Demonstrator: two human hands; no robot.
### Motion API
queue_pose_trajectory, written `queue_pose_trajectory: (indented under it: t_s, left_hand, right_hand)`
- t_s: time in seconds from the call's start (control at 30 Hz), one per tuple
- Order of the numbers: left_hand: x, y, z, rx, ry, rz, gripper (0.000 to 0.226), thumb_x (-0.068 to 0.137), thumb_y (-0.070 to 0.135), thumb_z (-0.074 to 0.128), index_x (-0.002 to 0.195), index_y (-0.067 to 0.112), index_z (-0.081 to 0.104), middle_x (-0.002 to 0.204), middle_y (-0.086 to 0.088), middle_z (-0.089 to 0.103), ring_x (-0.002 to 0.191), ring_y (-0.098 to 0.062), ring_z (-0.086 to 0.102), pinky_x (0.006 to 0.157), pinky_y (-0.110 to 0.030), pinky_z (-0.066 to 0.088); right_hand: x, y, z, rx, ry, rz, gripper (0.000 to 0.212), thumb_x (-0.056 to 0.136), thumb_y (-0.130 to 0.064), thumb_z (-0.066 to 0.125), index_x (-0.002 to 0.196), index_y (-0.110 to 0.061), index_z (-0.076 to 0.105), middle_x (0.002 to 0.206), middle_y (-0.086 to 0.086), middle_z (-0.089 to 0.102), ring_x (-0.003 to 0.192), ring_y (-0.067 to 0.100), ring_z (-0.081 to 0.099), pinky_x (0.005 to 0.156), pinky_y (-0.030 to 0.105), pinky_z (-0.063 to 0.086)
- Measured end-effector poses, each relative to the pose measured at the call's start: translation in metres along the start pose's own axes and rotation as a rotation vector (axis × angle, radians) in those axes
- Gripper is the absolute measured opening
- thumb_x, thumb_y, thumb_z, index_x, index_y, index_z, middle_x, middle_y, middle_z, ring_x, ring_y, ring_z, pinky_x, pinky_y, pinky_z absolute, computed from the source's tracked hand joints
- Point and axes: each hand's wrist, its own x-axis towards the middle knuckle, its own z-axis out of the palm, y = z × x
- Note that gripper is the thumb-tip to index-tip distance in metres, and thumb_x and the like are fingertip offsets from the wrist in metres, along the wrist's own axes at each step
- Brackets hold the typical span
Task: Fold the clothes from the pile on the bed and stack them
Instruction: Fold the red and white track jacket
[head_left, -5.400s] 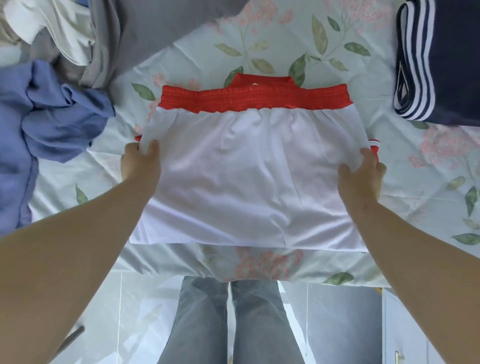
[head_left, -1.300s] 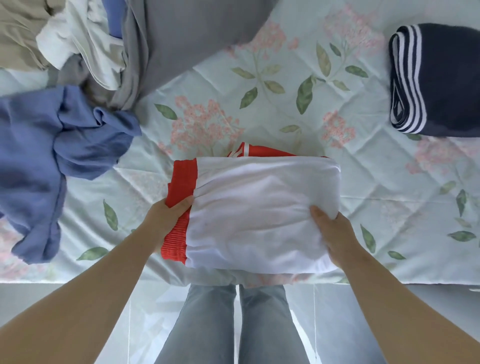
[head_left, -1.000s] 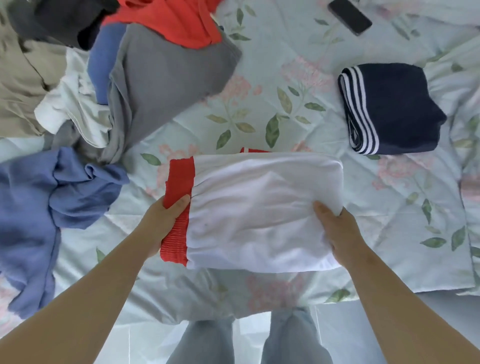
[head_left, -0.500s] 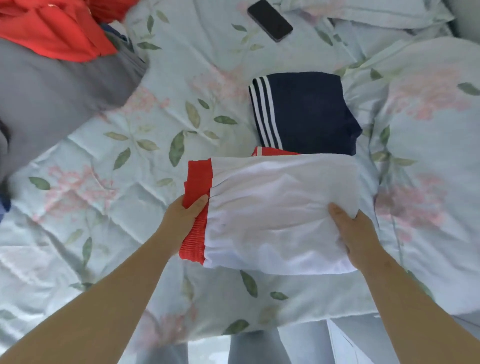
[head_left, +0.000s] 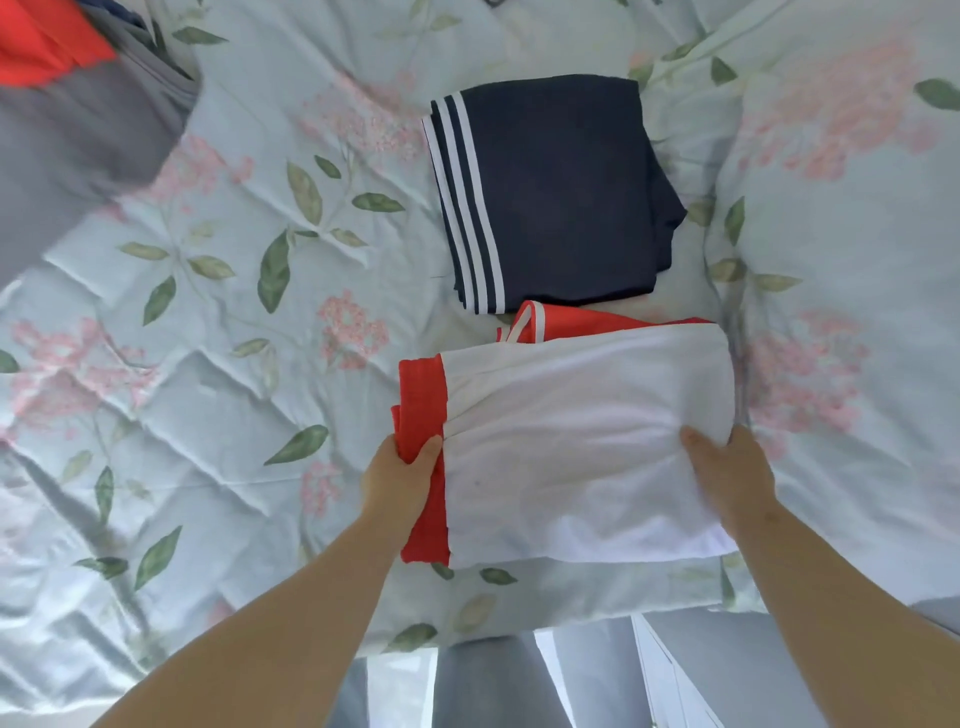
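You're in a home bedroom: a floral-quilted bed (head_left: 234, 389) fills your view, loose clothes (head_left: 78, 130) heaped at ten o'clock, a folded navy garment (head_left: 561, 197) at twelve.

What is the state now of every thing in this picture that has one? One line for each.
White shorts with red waistband: folded, held at both ends, beside the navy garment's near edge.
Navy garment with white stripes: folded, lying flat on the floral bedspread.
Grey garment: unfolded, in the pile.
Red garment: unfolded, in the pile, partly out of view.
Left hand: pinches the red waistband.
Right hand: grips the shorts' white end.
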Motion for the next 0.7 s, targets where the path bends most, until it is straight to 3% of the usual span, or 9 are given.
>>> queue_pose_trajectory:
  t_s: [0.07,0.13,0.23,0.33,0.5,0.63,0.7]
  left_hand:
    - [0.001,0.003,0.002,0.3,0.188,0.161,0.049,0.088,0.037,0.058,0.13,0.018,0.041,0.127,-0.007,0.053,0.11,-0.029,0.054,0.094,-0.044,0.044]
    - [-0.004,0.009,0.008,0.515,0.311,0.475,0.063,0.088,0.036,0.054,0.144,0.02,0.03,0.146,-0.008,0.036,0.134,-0.032,0.034,0.11,-0.048,0.025]
    - [-0.007,0.009,0.024,0.886,0.163,0.872,0.065,0.09,0.054,0.026,0.149,0.031,0.013,0.157,-0.005,0.02,0.145,-0.03,0.011,0.114,-0.051,0.001]
    - [0.007,-0.007,0.03,1.178,-0.005,0.906,0.069,0.085,0.066,0.002,0.148,0.038,-0.006,0.159,0.003,-0.008,0.144,-0.024,-0.018,0.107,-0.049,-0.026]
    - [0.025,-0.014,0.028,1.239,-0.012,0.924,0.069,0.083,0.068,-0.001,0.144,0.038,-0.014,0.159,0.003,-0.01,0.145,-0.024,-0.016,0.106,-0.051,-0.027]
    - [0.028,-0.003,-0.008,1.181,-0.025,1.041,0.067,0.089,0.059,0.021,0.149,0.03,0.021,0.158,-0.003,0.015,0.146,-0.027,0.005,0.113,-0.052,-0.009]
    - [0.036,-0.003,-0.043,1.144,0.025,1.046,0.068,0.088,0.058,0.02,0.149,0.028,0.024,0.157,-0.004,0.019,0.146,-0.026,0.007,0.114,-0.05,-0.007]
  right_hand:
    - [-0.006,-0.007,0.006,-0.206,0.167,-0.094,0.061,0.086,-0.024,0.06,0.139,-0.01,0.034,0.135,0.022,0.045,0.118,0.041,0.045,0.097,0.049,0.038]
    - [-0.02,-0.015,0.016,-0.38,0.268,-0.297,0.07,0.088,-0.029,0.058,0.147,-0.017,0.024,0.151,0.019,0.026,0.134,0.04,0.03,0.107,0.051,0.026]
    - [-0.039,-0.02,0.044,-0.64,0.107,-0.51,0.069,0.093,-0.046,0.043,0.151,-0.034,0.008,0.16,0.005,0.0,0.145,0.032,0.006,0.113,0.053,0.014]
    - [-0.046,-0.009,0.073,-0.781,-0.078,-0.471,0.068,0.094,-0.055,0.033,0.148,-0.042,-0.006,0.159,-0.003,-0.016,0.146,0.028,-0.01,0.113,0.058,0.009]
    - [-0.052,-0.009,0.09,-0.804,-0.062,-0.424,0.065,0.094,-0.054,0.033,0.149,-0.042,-0.001,0.158,0.0,-0.018,0.145,0.031,-0.011,0.112,0.059,0.009]
    - [-0.079,-0.036,0.107,-0.825,-0.003,-0.451,0.062,0.097,-0.047,0.033,0.15,-0.037,0.002,0.159,0.004,-0.012,0.146,0.03,-0.005,0.114,0.057,0.01]
    - [-0.1,-0.059,0.128,-0.848,-0.018,-0.537,0.062,0.098,-0.046,0.032,0.15,-0.037,-0.001,0.16,0.002,-0.011,0.147,0.028,-0.005,0.115,0.054,0.009]
